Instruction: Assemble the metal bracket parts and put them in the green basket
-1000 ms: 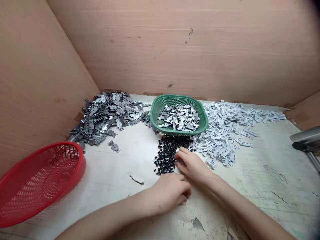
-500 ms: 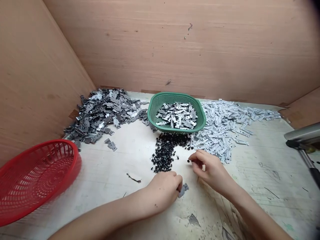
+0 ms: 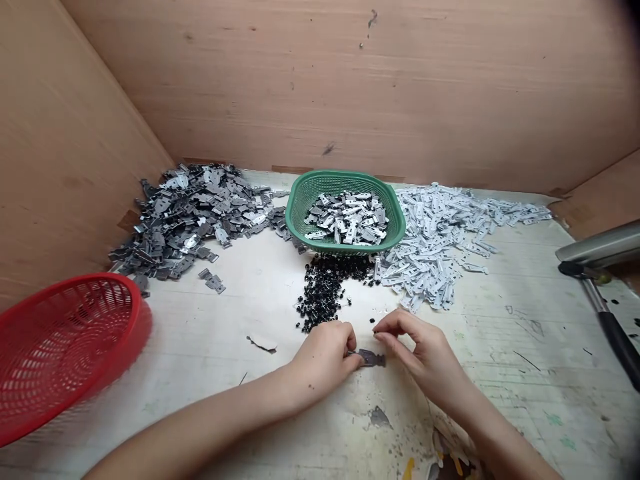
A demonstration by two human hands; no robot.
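Observation:
My left hand (image 3: 327, 357) pinches one end of a small grey metal plate (image 3: 373, 359) between thumb and fingers, just above the pale work surface. The plate's notched end points right, toward my other hand. My right hand (image 3: 425, 347) has its thumb and index fingertips closed on a tiny dark piece, which looks like one of the black-headed pins; the fingers mostly cover it. A loose black pin (image 3: 372, 321) lies just beyond those fingertips. Past my left hand spreads a heap of black-headed pins (image 3: 320, 293).
A green basket (image 3: 295, 220) of metal parts stands behind the pins. Grey plates (image 3: 195, 213) are heaped at left, whitish metal strips (image 3: 430, 247) at right. A red basket (image 3: 135, 300) sits at left; a metal tool with a black handle (image 3: 617, 340) is at the right edge.
The grey plate has turned from slanting to nearly level and shows more beyond my left fingers. My right thumb and index finger have come together at their tips. The whole view has shifted slightly.

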